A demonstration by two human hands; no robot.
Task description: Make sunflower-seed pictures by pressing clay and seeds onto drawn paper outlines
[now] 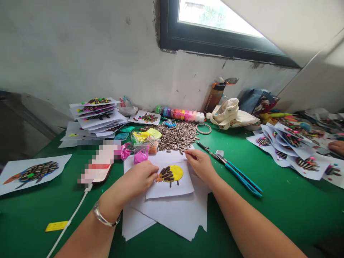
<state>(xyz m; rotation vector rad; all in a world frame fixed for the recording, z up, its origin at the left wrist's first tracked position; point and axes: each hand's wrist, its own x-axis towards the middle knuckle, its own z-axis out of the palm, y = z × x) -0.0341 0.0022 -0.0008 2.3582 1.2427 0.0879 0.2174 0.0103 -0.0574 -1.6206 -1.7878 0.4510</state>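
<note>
A small white paper card (166, 193) lies on a stack of larger white sheets (177, 216). On it is a yellow clay animal shape (176, 172), its left part covered with rows of striped sunflower seeds (167, 174). My left hand (143, 176) is closed at the card's left edge, fingertips beside the orange clay head. Pinched together, the fingers of my right hand (198, 163) are at the card's upper right, close to the seed pile (178, 136). Whatever sits between those fingertips is too small to make out.
Bags of coloured clay (141, 153) stand left of the seeds. Blue-handled tweezers (243, 177) lie at right. Finished seed pictures are piled at left (99, 118) and right (292, 143). A phone (100, 163) has a white cable (72, 218). Another person's hand (336, 147) shows far right.
</note>
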